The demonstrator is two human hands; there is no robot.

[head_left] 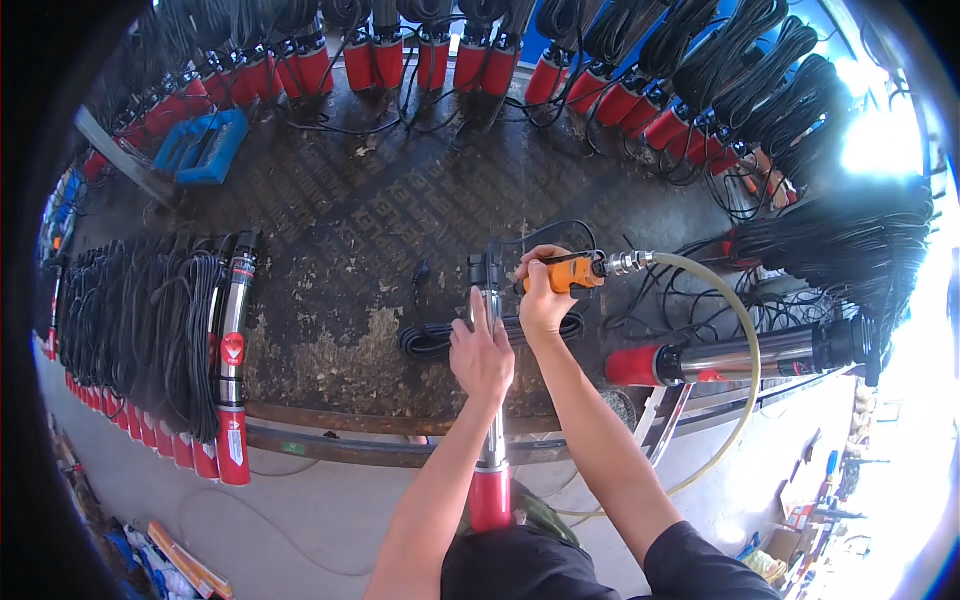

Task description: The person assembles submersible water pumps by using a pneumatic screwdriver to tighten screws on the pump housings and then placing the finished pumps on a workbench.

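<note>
Orange tool (574,272), two hands (482,358) (543,302), one central cylinder (490,496)

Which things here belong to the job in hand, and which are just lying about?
In use:
steel submersible pump, under the left hand
orange air tool, in the right hand
yellowish hose, joined to it

Apparently just lying about:
blue plastic tray
row of pumps at left
pump lying at right

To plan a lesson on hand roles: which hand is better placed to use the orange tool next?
Probably the right hand: it grips the orange tool, close beside the black fitting. The left hand lies on the steel tube, with no tool visible in it.
</note>
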